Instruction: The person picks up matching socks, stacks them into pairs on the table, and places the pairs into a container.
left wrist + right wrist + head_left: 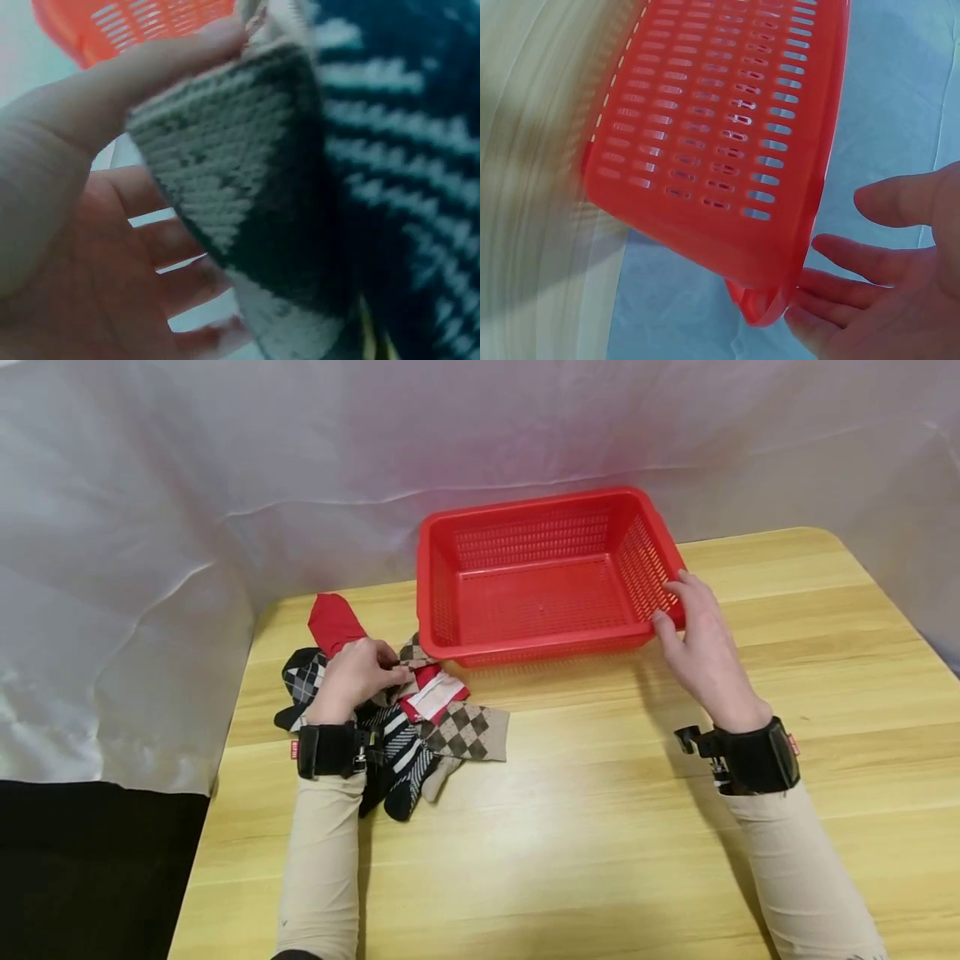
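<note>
At the left of the table is a loose pile of socks, with my left hand (pixel 352 675) over it. Its thumb and fingertips pinch a beige and brown argyle sock (pixel 217 150); the other fingers lie partly behind the fabric in the left wrist view. Under and around this hand are a red sock (pixel 333 622), a black and grey argyle sock (pixel 302 681), and a black and white striped sock (pixel 405 747). My right hand (pixel 705 647) is at the right rim of a red plastic basket (pixel 540 647), fingers loosely extended and fingertips right at the edge.
The wooden table (pixel 600 827) carries both the pile and the basket, which stands near the back edge. Another argyle sock (pixel 468 732) and a white label band (pixel 437 696) show on the pile's right side. A pale cloth curtain (pixel 337 468) hangs behind the table.
</note>
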Tool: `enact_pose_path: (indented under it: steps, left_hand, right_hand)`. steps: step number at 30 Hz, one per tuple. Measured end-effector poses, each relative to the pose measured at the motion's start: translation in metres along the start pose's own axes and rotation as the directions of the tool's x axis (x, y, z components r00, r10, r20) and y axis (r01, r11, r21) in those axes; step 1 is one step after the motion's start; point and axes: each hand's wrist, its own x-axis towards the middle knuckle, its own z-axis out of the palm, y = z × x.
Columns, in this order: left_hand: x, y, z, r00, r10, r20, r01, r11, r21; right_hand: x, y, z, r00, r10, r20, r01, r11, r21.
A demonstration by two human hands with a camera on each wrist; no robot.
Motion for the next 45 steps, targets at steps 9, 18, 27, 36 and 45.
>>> enact_pose_path:
  steps: [9, 18, 27, 36, 45]
  left_hand:
    - [0.003, -0.003, -0.001, 0.999, 0.035, -0.012, -0.035, 0.999, 0.019]
    - [0.003, -0.001, 0.000, 1.000, -0.019, 0.021, 0.017, 0.996, 0.083]
    - [0.000, -0.004, -0.002, 0.981, 0.010, -0.195, 0.001, 0.999, 0.054]
    - [-0.010, -0.001, -0.016, 0.869, -0.017, -0.495, -0.053, 0.991, -0.126]
    - [-0.023, 0.015, -0.036, 0.768, -0.046, -0.639, -0.121, 0.969, -0.215]
  right_hand:
    - [-0.001, -0.002, 0.000, 0.998, -0.046, -0.054, 0.048, 0.998, 0.030]
    - [0.000, -0.003, 0.002, 0.993, -0.075, -0.089, 0.079, 0.996, 0.037]
    - [-0.001, -0.004, 0.003, 0.994, -0.073, -0.082, 0.077, 0.996, 0.044]
    - [-0.001, -0.006, 0.004, 0.992, -0.091, -0.083, 0.096, 0.994, 0.058]
    - [-0.002, -0.010, 0.007, 0.987, -0.127, -0.099, 0.133, 0.990, 0.055]
